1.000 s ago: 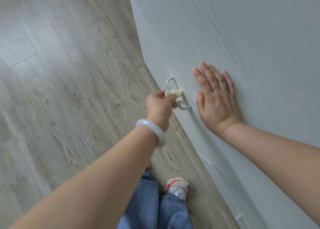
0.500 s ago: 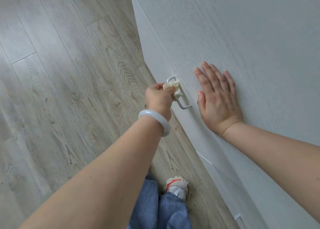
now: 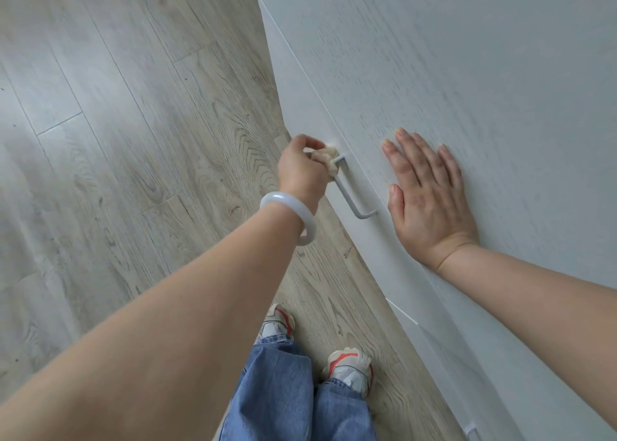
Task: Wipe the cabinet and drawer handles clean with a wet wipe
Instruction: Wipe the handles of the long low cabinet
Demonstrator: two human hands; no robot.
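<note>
A white cabinet (image 3: pixel 467 73) fills the right side, seen from above. A thin metal drawer handle (image 3: pixel 354 203) juts from its front edge. My left hand (image 3: pixel 302 170) pinches a crumpled off-white wet wipe (image 3: pixel 329 160) against the far end of that handle. A pale bangle circles the left wrist. My right hand (image 3: pixel 427 193) lies flat on the cabinet top, fingers straight and spread, just right of the handle.
Light wood-grain floor (image 3: pixel 117 140) covers the left side. My feet in white and red sneakers (image 3: pixel 349 367) and blue jeans stand close to the cabinet front. A second drawer handle (image 3: pixel 470 431) shows at the bottom edge.
My left hand has slid the wipe along the handle toward its far end, baring most of the bar. The right hand has stayed flat on the top.
</note>
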